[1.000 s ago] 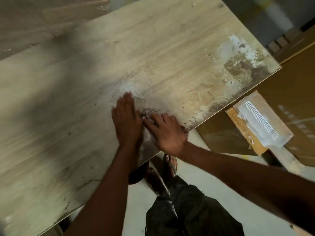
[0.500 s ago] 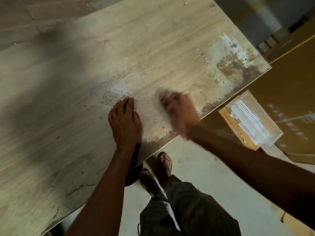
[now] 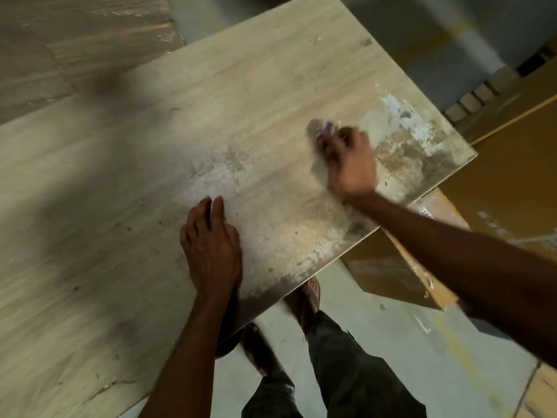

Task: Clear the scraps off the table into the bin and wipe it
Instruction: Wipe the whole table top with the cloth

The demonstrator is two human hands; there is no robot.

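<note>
The pale wooden table fills most of the view and carries whitish dust and small specks near its front edge. My left hand lies flat on the table by that edge and holds nothing. My right hand is blurred with motion farther right, its fingers closed on a small pale wad pressed to the surface. Just beyond it, the table's right corner has a patch of white and brown stains. No bin is in view.
A cardboard box sits on the floor under the table's right corner, with a large brown board behind it. My sandalled feet stand on the grey floor at the table's front edge.
My right hand has swept away from my left hand, up and to the right across the table towards the stained corner. My left hand has stayed flat in place.
</note>
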